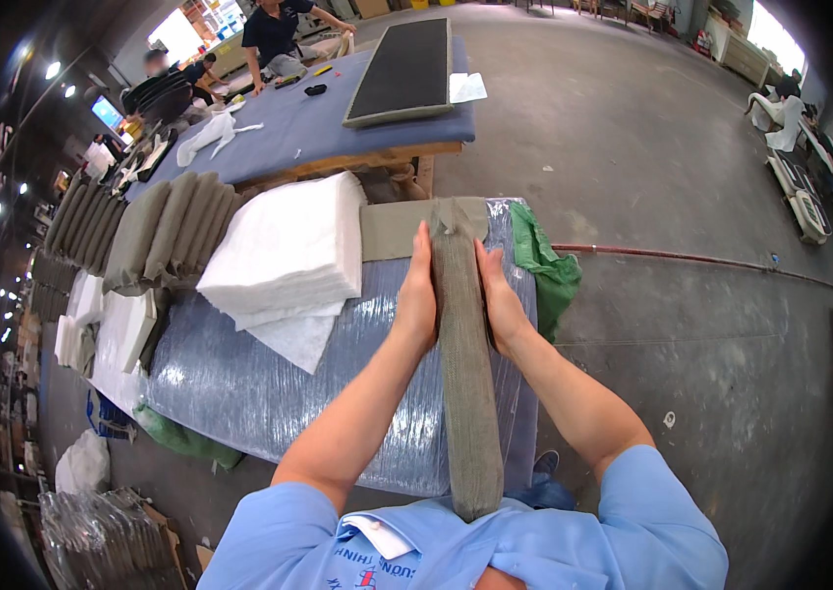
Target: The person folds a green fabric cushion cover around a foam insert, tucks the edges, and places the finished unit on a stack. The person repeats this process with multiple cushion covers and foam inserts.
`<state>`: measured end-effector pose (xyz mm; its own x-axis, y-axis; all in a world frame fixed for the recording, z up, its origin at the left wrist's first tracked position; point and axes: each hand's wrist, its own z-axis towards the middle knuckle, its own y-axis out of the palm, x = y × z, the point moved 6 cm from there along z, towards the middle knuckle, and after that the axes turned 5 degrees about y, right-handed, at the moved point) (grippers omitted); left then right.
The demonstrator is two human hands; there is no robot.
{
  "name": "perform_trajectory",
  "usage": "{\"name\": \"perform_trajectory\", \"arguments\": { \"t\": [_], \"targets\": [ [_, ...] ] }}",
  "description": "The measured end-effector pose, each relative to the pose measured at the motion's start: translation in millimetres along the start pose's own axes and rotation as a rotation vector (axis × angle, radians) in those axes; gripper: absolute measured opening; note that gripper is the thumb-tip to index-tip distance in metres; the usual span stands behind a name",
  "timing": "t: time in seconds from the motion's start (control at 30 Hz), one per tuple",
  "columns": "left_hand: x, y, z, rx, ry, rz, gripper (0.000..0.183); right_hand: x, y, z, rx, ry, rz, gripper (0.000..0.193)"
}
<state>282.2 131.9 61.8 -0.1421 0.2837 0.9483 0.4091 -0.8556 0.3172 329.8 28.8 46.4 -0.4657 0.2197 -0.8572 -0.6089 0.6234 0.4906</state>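
A long grey-green fabric cushion [468, 383] stands on its narrow edge, one end near my chest and the other pointing away. My left hand [418, 295] presses flat on its left side, fingers stretched forward. On the opposite side my right hand [502, 300] lies the same way, so the cushion is squeezed between both palms near its far end. Loose fabric gathers at that far end. Beyond it a flat piece of similar fabric [397, 228] lies on the plastic-wrapped table [377, 413]. The undersides of my hands are hidden.
Left of my hands is a stack of white padding sheets [284, 246], with several grey-green cushions [166, 231] further left. Green plastic [546, 270] hangs off the table's right edge. A blue-covered table [308, 133] ahead bears a dark panel [404, 69]; people work beyond it.
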Motion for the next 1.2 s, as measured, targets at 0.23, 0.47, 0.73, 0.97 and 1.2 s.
{"name": "perform_trajectory", "arguments": {
  "t": [0.23, 0.47, 0.73, 0.97, 1.2],
  "targets": [
    [17, 27, 17, 0.043, 0.009, 0.171, 0.069, -16, 1, 16, 0.094, -0.005, -0.109, 0.098],
    [-5, 31, 24, -0.011, 0.05, 0.094, 0.07, -30, 4, 20, 0.189, -0.156, -0.57, 0.099],
    [-6, 19, 58, -0.077, -0.106, -0.038, 0.078, -41, -11, 42, 0.007, -0.066, -0.108, 0.099],
    [-16, 32, 63, 0.058, 0.049, 0.027, 0.08, -32, -24, 58, 0.116, -0.127, -0.4, 0.098],
    [-22, -6, 71, 0.093, 0.057, 0.02, 0.076, -42, 16, 64, 0.104, -0.249, -0.678, 0.092]
  ]
}}
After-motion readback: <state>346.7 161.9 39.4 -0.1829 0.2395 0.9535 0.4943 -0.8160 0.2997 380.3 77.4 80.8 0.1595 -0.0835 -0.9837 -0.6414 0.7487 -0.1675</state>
